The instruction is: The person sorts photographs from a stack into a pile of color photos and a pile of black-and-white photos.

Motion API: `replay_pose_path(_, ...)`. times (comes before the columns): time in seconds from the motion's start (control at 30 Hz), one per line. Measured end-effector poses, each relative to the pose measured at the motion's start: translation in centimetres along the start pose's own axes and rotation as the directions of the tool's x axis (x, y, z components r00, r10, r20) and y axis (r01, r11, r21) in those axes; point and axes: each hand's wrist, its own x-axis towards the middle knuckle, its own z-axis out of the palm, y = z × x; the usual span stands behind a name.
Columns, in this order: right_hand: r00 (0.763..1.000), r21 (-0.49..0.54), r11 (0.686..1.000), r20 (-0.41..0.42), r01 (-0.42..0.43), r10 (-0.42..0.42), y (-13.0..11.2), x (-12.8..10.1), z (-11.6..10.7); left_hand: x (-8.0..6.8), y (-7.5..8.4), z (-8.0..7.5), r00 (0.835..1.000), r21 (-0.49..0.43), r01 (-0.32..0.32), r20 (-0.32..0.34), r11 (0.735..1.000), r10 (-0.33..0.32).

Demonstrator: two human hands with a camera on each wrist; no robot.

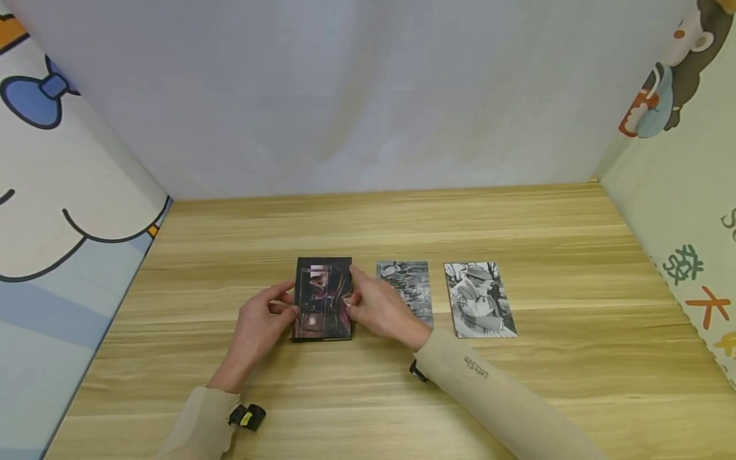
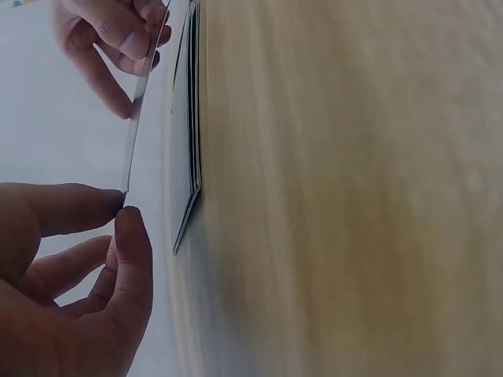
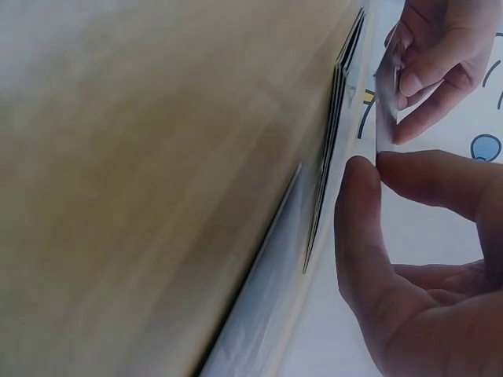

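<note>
A dark, glossy photo card (image 1: 323, 300) is held between both hands in the head view. My left hand (image 1: 259, 326) pinches its left edge between thumb and finger, while my right hand (image 1: 382, 306) pinches the right edge. From the left wrist, the held card (image 2: 135, 133) shows edge-on, raised off the table. Close beneath it lies a small stack of thin cards (image 2: 191, 133) with some edges spread apart. The right wrist view shows this same stack (image 3: 326, 157) below the held card (image 3: 387, 102).
Right of the hands lies a black-and-white photo card (image 1: 405, 284), partly covered by my right hand. Farther right is another black-and-white photo card (image 1: 480, 300) with a figure in a hat. The wooden table (image 1: 563, 255) meets a white back wall (image 1: 374, 128) and patterned side walls.
</note>
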Motion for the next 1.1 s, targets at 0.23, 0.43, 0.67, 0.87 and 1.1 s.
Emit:
replay_pose_path(0.23, 0.999, -0.049, 0.999, 0.031, -0.016, 0.017, 0.0, 0.5, 0.1, 0.2, -0.2, 0.0, 1.000, 0.032, 0.011, 0.025, 0.999, -0.012)
replay_pose_path(0.43, 0.997, -0.047, 0.998, 0.058, -0.037, 0.040, 0.1, 0.7, 0.1, 0.4, -0.4, 0.1, 0.998, 0.032, 0.034, 0.053, 0.999, -0.036)
replay_pose_path(0.67, 0.995, -0.063, 0.996, 0.079, -0.056, 0.061, 0.1, 1.0, 0.1, 0.7, -0.5, 0.2, 0.997, 0.044, 0.030, 0.074, 0.999, -0.033)
replay_pose_path(0.87, 0.993, -0.085, 0.994, 0.085, -0.074, 0.082, 0.1, 1.2, 0.0, 0.8, -0.4, 0.2, 0.995, 0.051, 0.032, 0.095, 0.998, -0.036)
replay_pose_path(1.1, 0.992, -0.085, 0.993, 0.081, -0.087, 0.094, 0.1, 1.4, 0.0, 1.0, -0.5, 0.3, 0.994, 0.055, 0.032, 0.105, 0.998, -0.037)
